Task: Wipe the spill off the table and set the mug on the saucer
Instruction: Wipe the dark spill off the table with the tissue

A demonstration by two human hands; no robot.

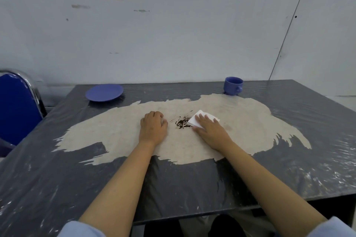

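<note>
A: We are pressing the right hand (209,129), fingers flat and straight, on the tissue (194,120), which is touching the spill (182,122). The left hand (153,128) is resting curled, holding nothing.

B: We are advising firm inward strokes, folding as it soaks. The mug (233,85) is standing far right, well apart from the saucer (104,92).

Both arms outstretched; left hand (153,129) palm down, fingers curled under; right hand (209,131) flat, fingers straight.
</note>
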